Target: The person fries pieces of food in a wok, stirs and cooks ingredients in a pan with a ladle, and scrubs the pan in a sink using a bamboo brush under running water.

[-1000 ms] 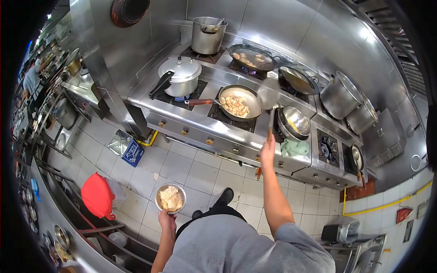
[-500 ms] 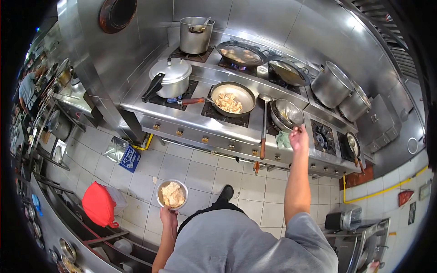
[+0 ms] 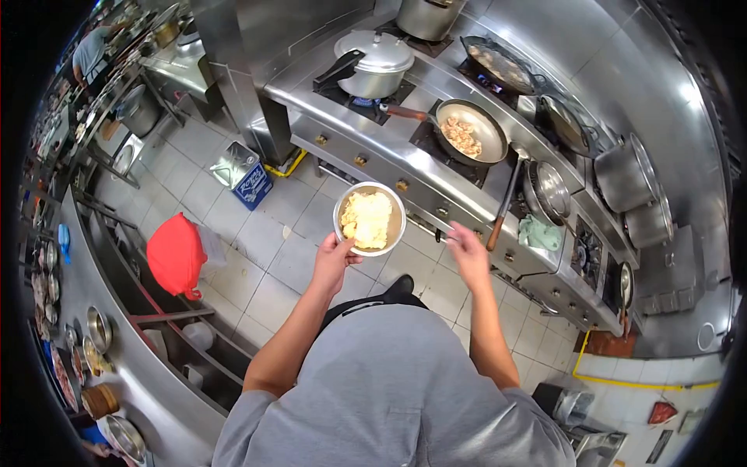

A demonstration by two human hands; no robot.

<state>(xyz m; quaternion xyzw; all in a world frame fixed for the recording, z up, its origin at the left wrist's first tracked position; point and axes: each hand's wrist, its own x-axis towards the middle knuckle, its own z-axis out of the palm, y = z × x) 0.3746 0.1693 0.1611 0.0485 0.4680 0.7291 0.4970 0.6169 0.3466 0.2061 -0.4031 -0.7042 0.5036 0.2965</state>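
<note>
My left hand (image 3: 336, 261) grips the rim of a round metal bowl (image 3: 398, 223), thumb on top, in front of my body. Pale yellow, lumpy food (image 3: 367, 218) fills much of the bowl. To the right of it my right hand (image 3: 469, 253) is raised in the air with its fingers apart and nothing in them. Beyond, on the stove, stands a frying pan (image 3: 496, 134) with browned pieces (image 3: 461, 138) in it and a wooden handle pointing left. A long-handled ladle (image 3: 510, 187) lies beside the pan, and a metal strainer (image 3: 551, 191) rests right of that.
A lidded pressure cooker (image 3: 375, 66) sits over a lit burner. Woks (image 3: 498, 66) and tall pots (image 3: 622, 175) stand at the back. A green cloth (image 3: 539, 233) lies on the stove's front edge. A blue tin (image 3: 253, 185) and a red-covered container (image 3: 176, 255) are at floor level.
My right hand has left the strainer and come back toward my body. My left hand has raised the bowl forward and to the right. The view has turned leftward.
</note>
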